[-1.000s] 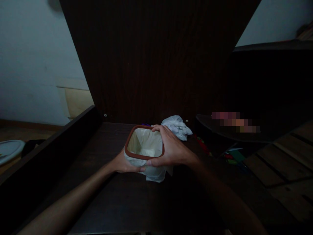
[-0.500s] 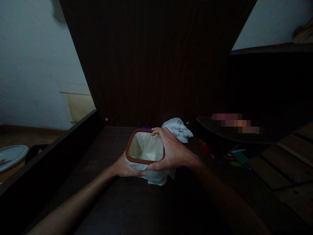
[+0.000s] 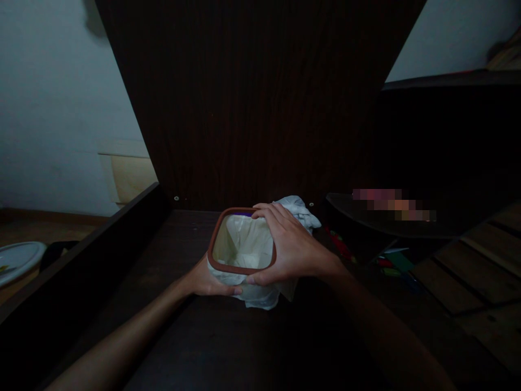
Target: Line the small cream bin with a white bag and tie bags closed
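A small trash bin [image 3: 244,255] lined with a pale plastic bag stands in front of me, its rounded square brown rim ring [image 3: 240,269] on top. The liner's loose edge [image 3: 262,300] hangs down outside the near wall. Around the bin's left side and near wall, below the rim, my left hand [image 3: 207,281] is closed. My right hand [image 3: 285,244] grips the rim on the right, thumb at the near edge and fingers over the far right corner. A purple strip shows just inside the far edge of the rim. The bin's base is hidden.
Behind my right hand lies a crumpled white plastic bag [image 3: 299,209] against a dark wooden panel [image 3: 244,108]. A raised dark board [image 3: 101,239] runs along the left. To the right are a dark curved shelf [image 3: 378,222] and green and red items [image 3: 399,263].
The rim's far edge has shifted away from me, and the purple strip now shows within it. My right fingers have moved slightly forward with it. My left hand has stayed almost in place.
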Demonstrator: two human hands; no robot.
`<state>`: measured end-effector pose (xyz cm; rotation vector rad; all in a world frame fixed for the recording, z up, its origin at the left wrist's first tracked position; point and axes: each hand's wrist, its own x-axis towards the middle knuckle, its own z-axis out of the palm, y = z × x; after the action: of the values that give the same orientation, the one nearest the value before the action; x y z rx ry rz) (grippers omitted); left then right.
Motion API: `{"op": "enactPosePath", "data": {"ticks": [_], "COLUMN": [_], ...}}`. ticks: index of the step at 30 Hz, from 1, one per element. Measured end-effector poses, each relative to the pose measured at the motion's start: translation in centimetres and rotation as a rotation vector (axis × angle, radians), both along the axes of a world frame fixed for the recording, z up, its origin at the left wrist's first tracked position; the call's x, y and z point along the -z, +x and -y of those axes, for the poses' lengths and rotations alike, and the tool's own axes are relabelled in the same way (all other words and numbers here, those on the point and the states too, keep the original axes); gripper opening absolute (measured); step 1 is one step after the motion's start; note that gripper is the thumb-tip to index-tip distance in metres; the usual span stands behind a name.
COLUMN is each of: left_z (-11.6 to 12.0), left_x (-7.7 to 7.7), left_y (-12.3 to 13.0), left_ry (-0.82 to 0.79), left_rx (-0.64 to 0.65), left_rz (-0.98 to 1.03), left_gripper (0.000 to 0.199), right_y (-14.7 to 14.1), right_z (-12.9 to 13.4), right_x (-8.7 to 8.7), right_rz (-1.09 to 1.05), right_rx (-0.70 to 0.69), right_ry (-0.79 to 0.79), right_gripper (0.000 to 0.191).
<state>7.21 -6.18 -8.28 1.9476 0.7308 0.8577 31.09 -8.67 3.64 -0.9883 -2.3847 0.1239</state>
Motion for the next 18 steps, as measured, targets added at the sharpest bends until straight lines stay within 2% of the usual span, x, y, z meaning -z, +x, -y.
{"op": "enactPosePath", "data": {"ticks": [8, 10, 14, 16, 18], "left_z": [-0.2, -0.2, -0.3, -0.3, -0.2], "left_x": [0.6, 0.5, 0.3, 0.4, 0.6], "left_y": [-0.2, -0.2, -0.2, -0.3, -0.3], "left_ry": [0.074, 0.086, 0.136, 0.133, 0.078], "left_rx": [0.011, 0.036, 0.104, 0.089, 0.039], "left_rz": [-0.027, -0.046, -0.089, -0.091, -0.049], "left_gripper": [0.096, 0.089, 0.065, 0.064, 0.073], "right_y": [0.1, 0.0, -0.1, -0.1, 0.1], "right_z": [0.4, 0.5, 1.0, 1.4, 1.8], "right_x": [-0.2, -0.2, -0.4, -0.9, -1.5], "right_rz": [0.012, 0.017, 0.031, 0.031, 0.021], "right_rx": [0.006, 0.012, 0.041, 0.045, 0.050], "right_ry": [0.027, 0.034, 0.067, 0.073, 0.077], "right_gripper": [0.100, 0.099, 0.099, 0.098, 0.097]}}
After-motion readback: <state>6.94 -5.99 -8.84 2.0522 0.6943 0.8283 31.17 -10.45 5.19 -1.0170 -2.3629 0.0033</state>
